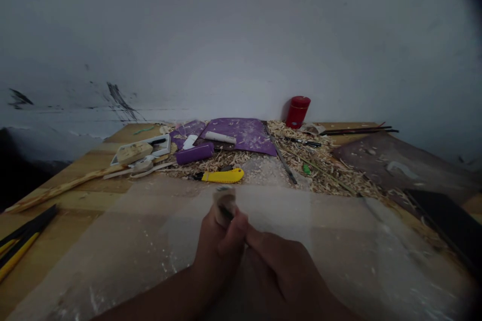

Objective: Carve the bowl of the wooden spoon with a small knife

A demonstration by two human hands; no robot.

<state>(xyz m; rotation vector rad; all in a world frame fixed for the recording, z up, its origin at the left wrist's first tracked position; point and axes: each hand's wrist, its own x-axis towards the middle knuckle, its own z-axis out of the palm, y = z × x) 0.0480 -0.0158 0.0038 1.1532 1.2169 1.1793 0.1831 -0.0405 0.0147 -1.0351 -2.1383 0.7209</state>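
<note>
My left hand (220, 248) is wrapped round a small pale piece of wood (225, 194), its upper end standing out above the fingers. My right hand (280, 261) is closed just beside it on a thin carving knife, whose dark blade (226, 212) lies against the wood. The knife's handle is hidden inside the right fist. Both hands touch each other over a clear plastic sheet (181, 225) on the table. Beyond them lies a yellow utility knife (224, 175).
Wood shavings (324, 165) cover the back of the table, around a purple sheet (248, 135), a purple roll (195, 153) and a red canister (298, 112). Black-and-yellow pliers or shears (22, 243) lie left, with a long stick (71, 182). A dark flat object (444, 220) lies right.
</note>
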